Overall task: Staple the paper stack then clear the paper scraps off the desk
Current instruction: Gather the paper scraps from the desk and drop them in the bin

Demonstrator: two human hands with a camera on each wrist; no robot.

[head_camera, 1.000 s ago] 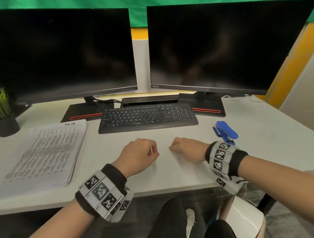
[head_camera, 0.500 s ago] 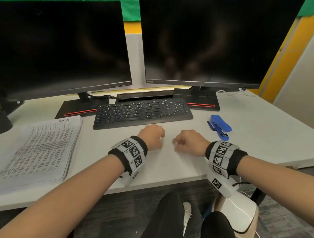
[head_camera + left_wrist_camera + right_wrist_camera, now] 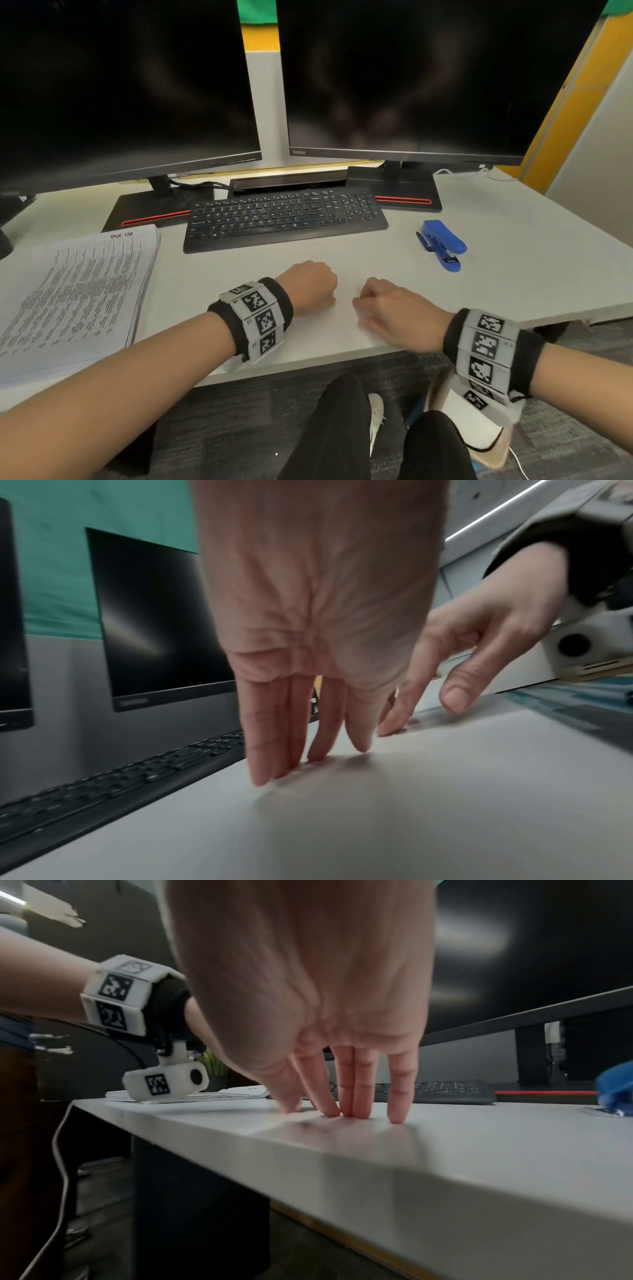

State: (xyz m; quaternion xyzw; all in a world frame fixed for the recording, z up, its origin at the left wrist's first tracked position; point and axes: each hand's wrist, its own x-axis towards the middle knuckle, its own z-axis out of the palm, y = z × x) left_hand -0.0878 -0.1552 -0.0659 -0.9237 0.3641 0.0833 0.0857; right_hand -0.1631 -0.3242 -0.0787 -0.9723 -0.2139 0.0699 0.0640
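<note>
My left hand (image 3: 308,284) and right hand (image 3: 387,308) sit side by side on the white desk (image 3: 513,284), just in front of the keyboard. In the left wrist view the left hand's fingers (image 3: 291,750) are straight, tips down on the desk. The right hand's fingers (image 3: 352,1096) also press the desk with straight tips near its front edge. Neither hand holds anything that I can see. No paper scraps stand out on the white surface. The printed paper stack (image 3: 78,294) lies at the left. The blue stapler (image 3: 443,245) rests to the right of the keyboard, away from both hands.
A black keyboard (image 3: 284,219) lies behind the hands, with two dark monitors (image 3: 404,78) on stands beyond it. The desk's front edge runs just below my wrists. My legs and a white bin show under the desk.
My left hand has moved forward and right, ending close beside the right hand. The right hand has stayed in about the same place on the desk.
</note>
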